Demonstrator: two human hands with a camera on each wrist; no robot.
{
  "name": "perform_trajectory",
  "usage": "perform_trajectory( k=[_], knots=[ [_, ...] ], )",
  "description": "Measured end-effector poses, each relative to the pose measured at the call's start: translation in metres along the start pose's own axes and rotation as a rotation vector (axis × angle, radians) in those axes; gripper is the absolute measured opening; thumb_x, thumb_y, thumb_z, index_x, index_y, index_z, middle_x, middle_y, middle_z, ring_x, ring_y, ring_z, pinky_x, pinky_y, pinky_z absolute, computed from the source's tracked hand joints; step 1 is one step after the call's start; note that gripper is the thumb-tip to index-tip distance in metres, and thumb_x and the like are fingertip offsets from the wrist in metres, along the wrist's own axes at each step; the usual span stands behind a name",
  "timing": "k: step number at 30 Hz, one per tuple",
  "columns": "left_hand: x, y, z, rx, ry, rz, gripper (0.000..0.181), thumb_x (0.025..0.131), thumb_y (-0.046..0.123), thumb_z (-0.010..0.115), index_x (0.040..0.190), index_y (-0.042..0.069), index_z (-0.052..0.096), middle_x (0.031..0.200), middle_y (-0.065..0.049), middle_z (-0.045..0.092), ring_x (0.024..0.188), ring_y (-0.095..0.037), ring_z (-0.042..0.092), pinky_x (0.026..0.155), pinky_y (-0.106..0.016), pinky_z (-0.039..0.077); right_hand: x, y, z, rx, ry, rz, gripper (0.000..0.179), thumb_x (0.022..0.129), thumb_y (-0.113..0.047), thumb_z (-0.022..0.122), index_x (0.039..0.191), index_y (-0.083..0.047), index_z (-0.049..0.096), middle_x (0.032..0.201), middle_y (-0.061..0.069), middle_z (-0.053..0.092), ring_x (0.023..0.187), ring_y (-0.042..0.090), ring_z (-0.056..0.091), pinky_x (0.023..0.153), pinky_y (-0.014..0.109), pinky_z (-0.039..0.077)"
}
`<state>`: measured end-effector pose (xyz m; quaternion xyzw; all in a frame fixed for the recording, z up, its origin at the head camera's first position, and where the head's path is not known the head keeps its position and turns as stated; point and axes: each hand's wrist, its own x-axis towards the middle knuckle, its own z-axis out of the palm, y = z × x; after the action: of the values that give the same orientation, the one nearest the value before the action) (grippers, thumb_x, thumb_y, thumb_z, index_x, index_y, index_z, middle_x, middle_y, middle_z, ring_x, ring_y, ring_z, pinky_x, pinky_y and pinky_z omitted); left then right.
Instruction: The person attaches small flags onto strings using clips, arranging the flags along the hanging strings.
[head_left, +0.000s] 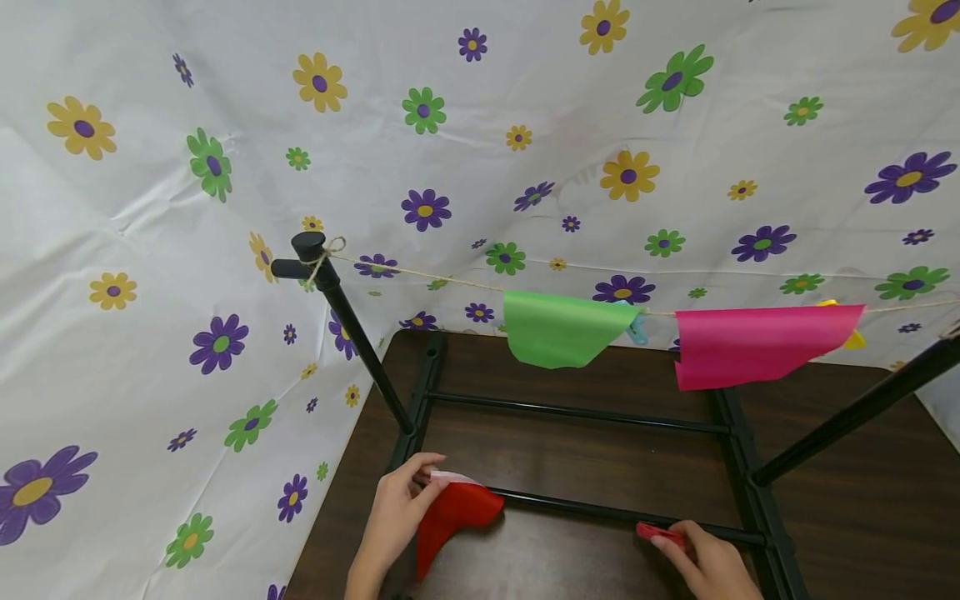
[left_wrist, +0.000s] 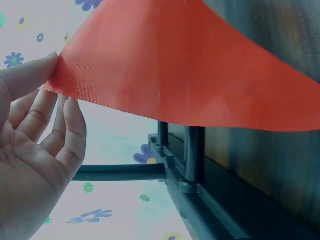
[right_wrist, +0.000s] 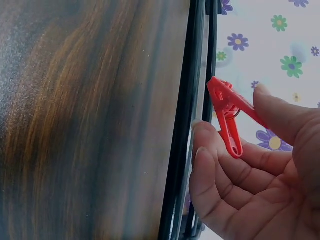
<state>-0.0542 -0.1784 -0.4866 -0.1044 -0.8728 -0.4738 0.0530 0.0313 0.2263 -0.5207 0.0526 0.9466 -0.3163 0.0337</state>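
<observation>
My left hand (head_left: 397, 510) pinches a red sheet (head_left: 453, 512) by one corner between thumb and fingers, and the sheet bends over and droops to the right. In the left wrist view the red sheet (left_wrist: 165, 65) spreads broad and smooth from the fingertips. A red clothespin (right_wrist: 227, 115) is gripped by my right hand (head_left: 708, 558), the thumb on one leg and the fingers on the other. Above both hands runs a string (head_left: 427, 273), on which a green sheet (head_left: 562, 329) and a pink sheet (head_left: 757, 342) hang. A blue clothespin (head_left: 637, 327) shows beside the green sheet.
A black frame with a left post (head_left: 360, 358) and a right post (head_left: 862, 408) stands on the dark wooden table (head_left: 585, 454). Low bars (head_left: 570, 503) cross between its sides. A yellow clip (head_left: 855, 339) sits behind the pink sheet. Flowered cloth (head_left: 472, 167) covers the wall.
</observation>
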Motion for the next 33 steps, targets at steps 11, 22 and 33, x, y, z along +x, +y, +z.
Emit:
perform_trajectory(
  k=[11, 22, 33],
  knots=[
    [0.003, 0.006, -0.006, -0.019, 0.12, 0.032, 0.013, 0.09, 0.01, 0.081, 0.103, 0.013, 0.079, 0.088, 0.006, 0.076, 0.067, -0.007, 0.059, 0.063, -0.025, 0.056, -0.001, -0.004, -0.004, -0.003, 0.008, 0.0, 0.025, 0.099, -0.022, 0.072, 0.1, 0.002, 0.067, 0.067, -0.005, 0.047, 0.052, 0.005, 0.039, 0.052, 0.024, 0.038],
    [0.011, 0.017, -0.019, -0.043, 0.268, 0.097, 0.011, 0.089, 0.005, 0.081, 0.095, 0.014, 0.078, 0.087, 0.006, 0.077, 0.072, -0.009, 0.062, 0.063, -0.026, 0.055, -0.002, -0.013, -0.012, 0.003, -0.052, 0.035, 0.03, 0.094, -0.027, 0.077, 0.104, -0.001, 0.066, 0.07, -0.004, 0.05, 0.056, 0.006, 0.043, 0.055, 0.023, 0.04],
    [0.013, 0.025, -0.025, -0.13, 0.293, 0.099, 0.009, 0.092, 0.005, 0.078, 0.095, 0.012, 0.073, 0.088, 0.0, 0.078, 0.074, -0.012, 0.069, 0.071, -0.024, 0.058, -0.009, -0.034, -0.026, -0.039, 0.207, -0.1, 0.027, 0.092, -0.02, 0.081, 0.102, 0.002, 0.068, 0.075, -0.006, 0.06, 0.06, -0.002, 0.051, 0.053, 0.023, 0.047]
  ],
)
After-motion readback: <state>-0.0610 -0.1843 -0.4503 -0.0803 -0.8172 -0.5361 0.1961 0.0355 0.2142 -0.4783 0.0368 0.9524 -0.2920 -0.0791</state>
